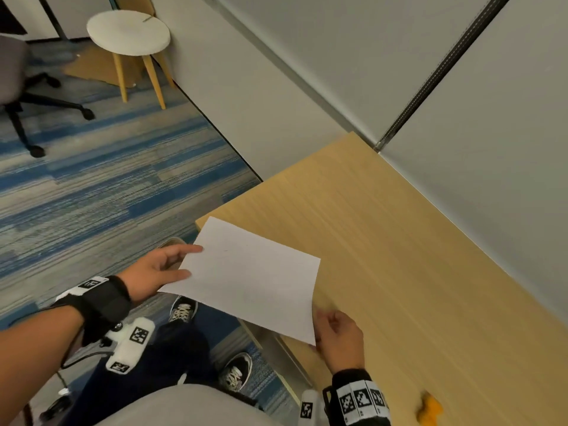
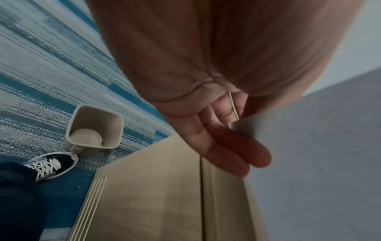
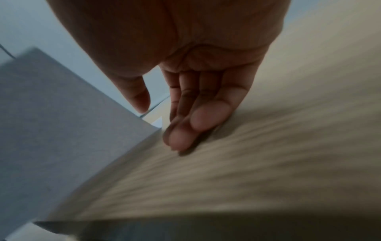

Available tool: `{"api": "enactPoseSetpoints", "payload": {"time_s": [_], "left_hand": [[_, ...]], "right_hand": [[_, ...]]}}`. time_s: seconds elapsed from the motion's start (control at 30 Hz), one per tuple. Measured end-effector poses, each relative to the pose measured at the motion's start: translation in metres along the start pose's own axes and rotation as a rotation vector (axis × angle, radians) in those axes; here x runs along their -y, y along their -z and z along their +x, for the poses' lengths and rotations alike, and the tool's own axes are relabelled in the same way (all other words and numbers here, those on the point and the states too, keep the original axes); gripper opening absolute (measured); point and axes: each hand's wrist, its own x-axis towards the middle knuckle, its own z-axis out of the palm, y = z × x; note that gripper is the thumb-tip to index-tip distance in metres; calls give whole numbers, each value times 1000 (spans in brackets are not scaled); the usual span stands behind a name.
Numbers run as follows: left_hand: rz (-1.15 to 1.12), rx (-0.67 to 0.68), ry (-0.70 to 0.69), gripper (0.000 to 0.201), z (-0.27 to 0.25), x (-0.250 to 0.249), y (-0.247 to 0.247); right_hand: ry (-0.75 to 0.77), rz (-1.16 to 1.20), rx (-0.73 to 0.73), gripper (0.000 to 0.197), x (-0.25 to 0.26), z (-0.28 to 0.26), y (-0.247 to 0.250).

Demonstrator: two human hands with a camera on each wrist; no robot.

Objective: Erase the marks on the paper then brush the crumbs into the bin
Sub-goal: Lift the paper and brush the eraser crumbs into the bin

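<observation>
A white sheet of paper [image 1: 252,278] is tilted up off the near left corner of the wooden table [image 1: 399,241] and juts out past its edge. My left hand [image 1: 166,269] pinches the sheet's left edge, thumb on top and fingers underneath [image 2: 226,154]. A faint small mark shows near the paper's top left. My right hand [image 1: 335,336] is at the sheet's near right corner. Its fingers [image 3: 195,114] lie straight against the tabletop [image 3: 268,163], and the paper [image 3: 51,130] is just beside them, not gripped. A beige bin [image 2: 94,127] stands on the carpet below my left hand.
A blurred orange object [image 1: 430,410] lies on the table near my right wrist. Grey partition walls [image 1: 461,87] border the table's far side. My shoes [image 1: 181,312] and legs are under the table edge. A round stool [image 1: 129,35] and an office chair [image 1: 18,87] stand farther off.
</observation>
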Motion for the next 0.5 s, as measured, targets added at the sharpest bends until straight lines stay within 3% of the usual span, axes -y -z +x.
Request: {"api": "enactPoseSetpoints", "payload": {"time_s": [0.1,0.2,0.3,0.5], "left_hand": [[11,9,-7,53,-3,0,22],[57,12,1,51,-4,5,53],[89,38,54,48,-8,18,97],[237,17,188,34,-11,27,171]], "right_hand": [[-121,414,215,27,27,-6,-19],[-105,687,368,26,53,-8,-45],[-75,687,413,38,73,-2,-86],[-50,421,422,37,104,-5,-164]]}}
